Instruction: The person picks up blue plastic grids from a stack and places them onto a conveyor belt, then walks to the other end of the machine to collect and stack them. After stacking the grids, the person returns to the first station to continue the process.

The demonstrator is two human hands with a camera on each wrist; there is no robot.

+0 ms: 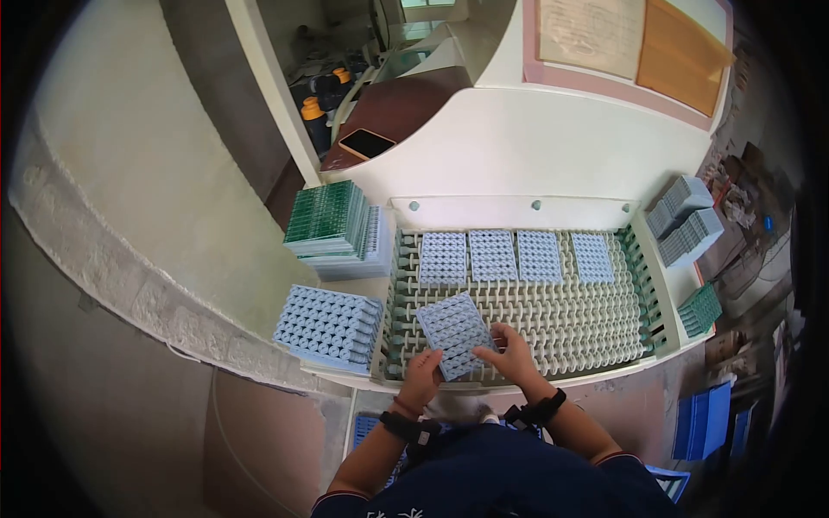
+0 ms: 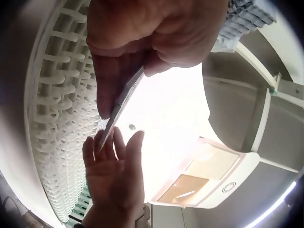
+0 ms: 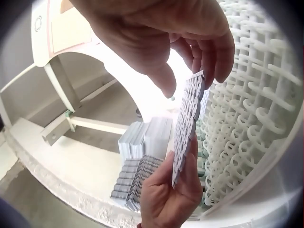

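L fingers (image 2: 105,95) pinch panel (image 1: 453,330) edge, clear of rollers (image 1: 587,321); R fingers (image 3: 223,59) open.

Head view: most fingers of the left hand (image 1: 421,378) hidden under the held panel (image 1: 455,334); panel's underside not visible. Printing on the pale sheet (image 1: 591,34) too small to read. Lettering on the dark shirt (image 1: 484,475) cut off by the bottom edge. Blue crate (image 1: 366,428) below the roller bed's (image 1: 587,332) near edge mostly covered by the torso. Clutter (image 1: 741,200) beyond the bed's right edge blurred, contents unidentified. Wrist views: left hand and right hand (image 3: 175,28) each cropped at top; panel nearly edge-on in left view, face unreadable.
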